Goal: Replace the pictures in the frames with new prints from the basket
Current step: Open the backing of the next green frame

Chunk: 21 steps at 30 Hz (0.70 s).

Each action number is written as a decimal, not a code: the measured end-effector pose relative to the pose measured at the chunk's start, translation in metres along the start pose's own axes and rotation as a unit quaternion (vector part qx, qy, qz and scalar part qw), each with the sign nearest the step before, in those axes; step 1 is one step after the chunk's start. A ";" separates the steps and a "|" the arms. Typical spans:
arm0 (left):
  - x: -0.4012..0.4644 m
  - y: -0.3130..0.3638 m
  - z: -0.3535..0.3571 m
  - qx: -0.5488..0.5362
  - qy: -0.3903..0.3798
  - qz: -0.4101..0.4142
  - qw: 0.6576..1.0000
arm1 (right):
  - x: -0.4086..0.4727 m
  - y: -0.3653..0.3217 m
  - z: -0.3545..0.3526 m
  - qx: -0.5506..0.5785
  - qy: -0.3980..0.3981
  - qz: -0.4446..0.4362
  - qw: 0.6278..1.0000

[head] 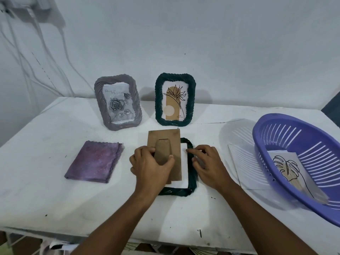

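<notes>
A dark green frame [191,188] lies face down at the middle of the table. Its brown backing board [165,138] is partly lifted out and shifted up-left, and white paper [184,173] shows beneath it. My left hand [149,166] grips the board's brown stand flap [161,148]. My right hand [207,164] holds the frame's right edge with curled fingers. A purple basket [276,126] at the right contains a leaf-drawing print [288,166]. Two frames stand at the back: a grey one with a rose picture [117,103] and a green one with a flower drawing [174,99].
A folded purple cloth [94,161] lies left of the open frame. A white sheet [242,166] lies flat partly under the basket. Cables [36,52] hang on the wall at the left. The table's front edge [55,234] runs along the bottom.
</notes>
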<state>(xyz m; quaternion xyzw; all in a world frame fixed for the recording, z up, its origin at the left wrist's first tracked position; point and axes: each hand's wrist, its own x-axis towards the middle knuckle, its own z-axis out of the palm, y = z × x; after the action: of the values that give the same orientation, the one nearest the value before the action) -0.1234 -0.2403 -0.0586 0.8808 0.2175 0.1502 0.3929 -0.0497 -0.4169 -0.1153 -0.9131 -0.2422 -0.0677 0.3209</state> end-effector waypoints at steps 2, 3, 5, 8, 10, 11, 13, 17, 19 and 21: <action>0.009 -0.006 -0.011 0.009 0.010 -0.006 1.000 | 0.000 0.000 0.001 0.005 0.007 -0.003 1.000; 0.015 -0.013 -0.016 0.016 0.014 -0.013 1.000 | 0.000 0.000 0.001 0.007 0.009 -0.003 1.000; 0.026 -0.028 -0.024 0.032 0.027 -0.027 0.999 | -0.001 -0.001 0.001 0.009 0.009 0.002 1.000; 0.036 -0.053 -0.034 0.072 0.028 -0.042 0.996 | 0.000 -0.003 0.000 0.011 0.008 0.013 1.000; 0.037 -0.064 -0.040 0.086 0.027 -0.045 0.995 | 0.001 -0.004 0.001 0.010 0.014 0.021 1.000; 0.036 -0.069 -0.042 0.089 0.024 -0.047 0.995 | 0.001 -0.004 0.001 0.006 0.017 0.024 1.000; 0.035 -0.078 -0.043 0.093 0.014 -0.054 0.994 | 0.003 -0.004 0.002 0.000 0.017 0.031 0.999; 0.035 -0.084 -0.044 0.099 0.002 -0.054 0.994 | 0.005 -0.006 0.001 0.007 0.016 0.045 0.999; 0.036 -0.084 -0.045 0.109 -0.002 -0.056 0.992 | 0.006 -0.007 0.000 0.010 0.011 0.054 0.998; 0.037 -0.087 -0.046 0.128 0.002 -0.050 0.991 | 0.008 -0.010 -0.001 0.011 0.010 0.069 0.998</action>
<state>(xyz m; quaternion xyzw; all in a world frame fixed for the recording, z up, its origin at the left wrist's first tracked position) -0.1347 -0.1410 -0.0913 0.9115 0.2791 0.1031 0.2839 -0.0479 -0.4076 -0.1071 -0.9235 -0.1762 -0.0516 0.3368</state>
